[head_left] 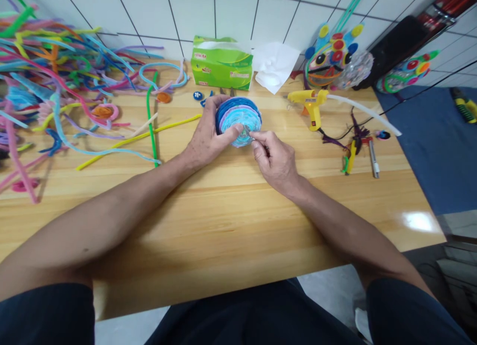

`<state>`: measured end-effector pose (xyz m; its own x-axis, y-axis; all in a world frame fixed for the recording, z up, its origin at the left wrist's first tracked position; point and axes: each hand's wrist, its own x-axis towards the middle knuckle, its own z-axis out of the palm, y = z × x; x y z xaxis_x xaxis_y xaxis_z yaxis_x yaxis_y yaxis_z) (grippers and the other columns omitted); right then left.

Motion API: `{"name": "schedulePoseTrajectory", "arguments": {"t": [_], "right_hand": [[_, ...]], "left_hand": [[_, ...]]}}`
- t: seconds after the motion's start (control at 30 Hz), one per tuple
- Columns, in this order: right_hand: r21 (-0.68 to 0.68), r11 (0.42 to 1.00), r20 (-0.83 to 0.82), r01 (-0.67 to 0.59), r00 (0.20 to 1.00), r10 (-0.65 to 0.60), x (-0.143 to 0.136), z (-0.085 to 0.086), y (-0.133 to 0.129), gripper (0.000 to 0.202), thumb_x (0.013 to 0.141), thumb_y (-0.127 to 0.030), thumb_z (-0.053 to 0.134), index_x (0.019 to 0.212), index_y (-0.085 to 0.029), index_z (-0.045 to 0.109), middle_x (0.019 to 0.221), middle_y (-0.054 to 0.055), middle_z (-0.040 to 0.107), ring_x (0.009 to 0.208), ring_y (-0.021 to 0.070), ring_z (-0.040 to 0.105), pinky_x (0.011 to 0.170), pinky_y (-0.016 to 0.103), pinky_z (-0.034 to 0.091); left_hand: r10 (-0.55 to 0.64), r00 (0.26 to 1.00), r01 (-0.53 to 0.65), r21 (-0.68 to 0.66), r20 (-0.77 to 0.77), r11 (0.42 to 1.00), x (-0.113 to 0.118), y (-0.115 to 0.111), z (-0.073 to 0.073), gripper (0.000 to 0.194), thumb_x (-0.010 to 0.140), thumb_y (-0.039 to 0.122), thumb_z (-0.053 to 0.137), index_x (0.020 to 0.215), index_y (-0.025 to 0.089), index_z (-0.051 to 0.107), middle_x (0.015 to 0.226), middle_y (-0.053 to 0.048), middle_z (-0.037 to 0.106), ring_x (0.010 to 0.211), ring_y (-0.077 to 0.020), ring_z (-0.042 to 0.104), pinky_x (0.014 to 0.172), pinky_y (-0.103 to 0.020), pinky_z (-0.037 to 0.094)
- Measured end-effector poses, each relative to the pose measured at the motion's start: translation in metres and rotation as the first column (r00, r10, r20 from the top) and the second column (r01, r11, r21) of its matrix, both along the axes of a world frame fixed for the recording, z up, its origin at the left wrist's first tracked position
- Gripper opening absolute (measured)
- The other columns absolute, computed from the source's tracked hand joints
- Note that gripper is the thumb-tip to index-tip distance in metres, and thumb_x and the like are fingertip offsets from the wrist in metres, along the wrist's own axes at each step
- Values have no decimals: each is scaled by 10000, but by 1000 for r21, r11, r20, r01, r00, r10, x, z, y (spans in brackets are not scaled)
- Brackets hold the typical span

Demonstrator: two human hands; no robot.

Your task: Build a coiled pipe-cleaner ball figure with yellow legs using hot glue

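A round disc of coiled pipe cleaners (238, 115), dark blue at the rim, then lilac and light blue, is tilted up above the middle of the wooden table. My left hand (212, 131) grips its left edge, thumb across the front and fingers behind. At the disc's lower centre, my right hand (276, 159) is closed, with thumb and index finger pinched together. Something small and greyish shows by those fingertips, too small to name. Behind the disc lie a small dark blue button-like piece with a white flower (198, 95) and a partly hidden pair of dark tips.
A heap of coloured pipe cleaners (67, 62) covers the left side. Along the tiled wall stand a green tissue pack (222, 64), a white tissue (274, 64) and decorated figures (330, 59). To the right lie a yellow glue gun (312, 106) with its cord and a utility knife (374, 159).
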<state>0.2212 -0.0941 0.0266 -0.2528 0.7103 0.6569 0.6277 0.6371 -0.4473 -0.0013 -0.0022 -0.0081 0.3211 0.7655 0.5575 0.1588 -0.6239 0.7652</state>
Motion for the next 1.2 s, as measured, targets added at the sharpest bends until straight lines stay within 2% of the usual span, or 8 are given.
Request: {"name": "schedulePoseTrajectory", "arguments": {"t": [0.1,0.27,0.43,0.63,0.8,1.0,1.2], "right_hand": [[8,1000,-10,-16,1000,16,0,2,0,208,1164,-273,564,1291,-241,725,1135,44,888,966,171,855,915,306,707],[38,998,-44,-40,998,41,0,2,0,200,1158,-235,566,1285,-228,720,1155,57,886,998,173,858,921,302,698],[0,1000,-3,-17,1000,17,0,1,-1,216,1162,-248,549,1298,-241,716,1209,54,884,1022,172,852,944,309,698],[-42,999,-8,-24,1000,24,1,0,0,226,1168,-275,538,1299,-244,720,1210,56,880,1044,173,846,963,311,694],[-102,994,-28,-33,999,31,1,2,-3,241,1178,-310,528,1317,-250,716,1131,44,876,945,170,835,928,325,689],[-129,991,-45,-38,998,32,1,0,-4,269,1182,-350,527,1331,-234,719,1022,31,852,828,150,789,862,312,673],[-95,994,-57,-47,997,42,1,0,-6,267,1151,-328,580,1358,-222,712,1026,18,832,769,120,728,787,272,639]], "left_hand": [[15,1000,-15,2,7,1000,0,1,-1,851,976,868,734,1518,277,447,1577,-154,608,1489,-402,617,1254,-613,555],[1,1000,-1,0,21,1000,-1,1,0,792,972,817,777,1501,320,461,1530,-100,626,1413,-375,661,1190,-623,607],[10,1000,-11,-40,-6,999,-1,-4,6,808,973,845,746,1497,301,460,1566,-144,616,1466,-397,644,1229,-618,577],[-43,999,43,30,27,999,-5,7,-6,823,950,804,817,1532,363,436,1552,-84,622,1399,-377,651,1179,-653,604],[-83,996,80,70,40,994,-7,18,-15,923,861,852,872,1536,389,447,1528,-48,627,1345,-398,636,1126,-703,614],[-34,999,32,42,35,999,-3,7,-7,792,967,788,801,1525,361,434,1529,-81,615,1383,-387,638,1159,-681,599],[-12,1000,13,-25,8,1000,-4,6,-6,853,953,848,788,1525,325,431,1541,-65,612,1433,-374,618,1229,-631,557]]}}
